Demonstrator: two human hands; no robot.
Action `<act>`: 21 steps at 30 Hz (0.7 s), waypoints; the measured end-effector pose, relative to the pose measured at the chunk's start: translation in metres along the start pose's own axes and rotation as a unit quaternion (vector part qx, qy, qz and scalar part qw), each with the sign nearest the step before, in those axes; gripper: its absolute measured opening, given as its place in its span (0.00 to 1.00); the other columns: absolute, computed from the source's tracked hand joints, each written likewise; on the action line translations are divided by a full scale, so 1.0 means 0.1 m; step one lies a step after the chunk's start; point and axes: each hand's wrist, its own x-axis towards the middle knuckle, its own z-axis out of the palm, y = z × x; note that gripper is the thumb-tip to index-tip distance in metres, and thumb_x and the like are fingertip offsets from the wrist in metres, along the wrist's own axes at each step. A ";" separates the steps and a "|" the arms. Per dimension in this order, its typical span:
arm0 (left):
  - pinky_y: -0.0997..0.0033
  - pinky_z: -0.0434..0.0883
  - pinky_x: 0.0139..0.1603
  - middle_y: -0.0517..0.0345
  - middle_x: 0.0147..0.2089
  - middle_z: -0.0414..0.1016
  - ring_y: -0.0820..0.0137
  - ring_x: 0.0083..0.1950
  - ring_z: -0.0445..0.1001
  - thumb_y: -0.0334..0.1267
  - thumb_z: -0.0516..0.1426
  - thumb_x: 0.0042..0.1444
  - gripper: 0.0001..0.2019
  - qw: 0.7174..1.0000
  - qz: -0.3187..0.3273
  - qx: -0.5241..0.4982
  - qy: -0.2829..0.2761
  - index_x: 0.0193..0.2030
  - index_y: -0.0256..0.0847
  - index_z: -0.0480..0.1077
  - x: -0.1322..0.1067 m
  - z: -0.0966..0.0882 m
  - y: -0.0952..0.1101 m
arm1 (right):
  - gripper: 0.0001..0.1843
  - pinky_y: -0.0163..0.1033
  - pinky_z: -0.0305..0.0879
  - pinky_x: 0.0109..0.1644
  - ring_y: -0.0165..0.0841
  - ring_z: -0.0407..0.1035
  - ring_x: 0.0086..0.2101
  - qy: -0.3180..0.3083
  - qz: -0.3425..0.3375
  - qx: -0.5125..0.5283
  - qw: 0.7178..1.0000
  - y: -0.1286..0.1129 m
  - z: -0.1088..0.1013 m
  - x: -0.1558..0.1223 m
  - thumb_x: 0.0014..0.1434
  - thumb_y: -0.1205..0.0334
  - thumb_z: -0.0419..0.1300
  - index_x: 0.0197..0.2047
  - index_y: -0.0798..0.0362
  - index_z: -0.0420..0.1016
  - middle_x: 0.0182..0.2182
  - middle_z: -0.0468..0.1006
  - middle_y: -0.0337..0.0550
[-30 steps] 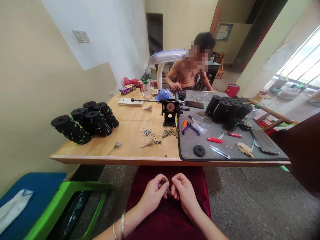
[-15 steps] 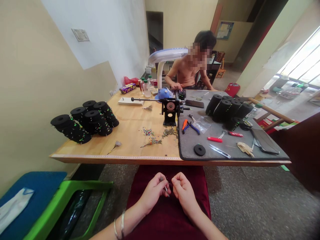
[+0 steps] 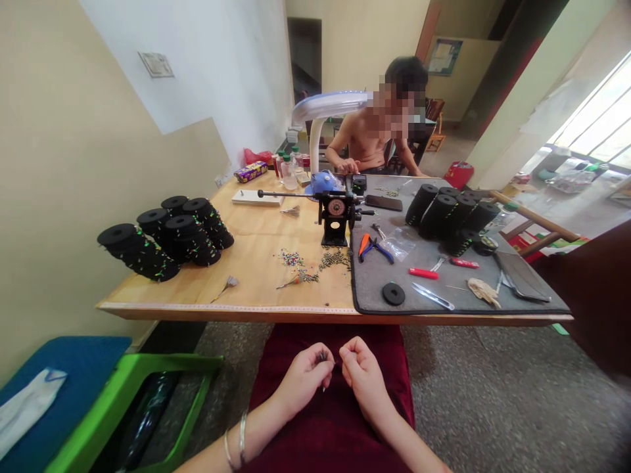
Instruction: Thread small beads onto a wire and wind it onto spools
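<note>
My left hand (image 3: 305, 379), with two thin metal bangles on its wrist, is shut on a small dark piece (image 3: 322, 356) at the fingertips. A thin pin-like point shows below that grip. My right hand (image 3: 363, 371) faces it, thumb and fingers pinched together, a few centimetres away. A very thin strand seems to run between the two hands, but it is too fine to see clearly. Both hands are above a dark red cloth (image 3: 387, 355) over my lap, below the table's front edge.
Ahead stand a wooden table (image 3: 256, 282) with scattered small parts, a grey mat (image 3: 394, 276) with tools, a hand-crank winder (image 3: 336, 209), and black spools (image 3: 118, 235). A shirtless person (image 3: 367, 131) sits across it. A green stool (image 3: 167, 360) is at my lower left.
Both hands have risen slightly toward the table edge, and the view has tilted a little. My left fingers have shifted around the small dark piece, leaving less of the pin showing.
</note>
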 end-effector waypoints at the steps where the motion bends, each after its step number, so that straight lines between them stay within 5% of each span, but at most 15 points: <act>1: 0.75 0.59 0.26 0.66 0.18 0.61 0.75 0.21 0.59 0.35 0.52 0.49 0.03 1.000 0.004 0.013 0.004 0.26 0.40 0.62 0.00 0.00 0.00 | 0.18 0.29 0.41 0.17 0.22 0.46 0.14 0.001 0.001 -0.001 1.000 -0.01 0.00 0.00 0.54 0.46 0.58 0.27 0.51 0.58 0.13 0.56 0.25; 16: 0.75 0.60 0.27 0.60 0.24 0.69 0.73 0.25 0.62 0.40 0.56 0.52 0.08 0.985 0.054 0.136 0.090 0.28 0.37 0.70 -0.01 -0.05 0.03 | 0.17 0.30 0.41 0.19 0.22 0.47 0.13 -0.078 0.046 -0.030 0.995 -0.02 0.01 0.00 0.52 0.47 0.59 0.29 0.52 0.63 0.11 0.58 0.25; 21: 0.72 0.67 0.34 0.58 0.30 0.73 0.68 0.31 0.70 0.40 0.57 0.51 0.08 0.985 0.057 0.149 0.067 0.35 0.39 0.71 -0.02 -0.15 0.07 | 0.12 0.29 0.42 0.17 0.21 0.48 0.13 -0.106 0.098 -0.040 0.989 -0.04 -0.02 -0.04 0.49 0.55 0.61 0.25 0.52 0.63 0.11 0.58 0.25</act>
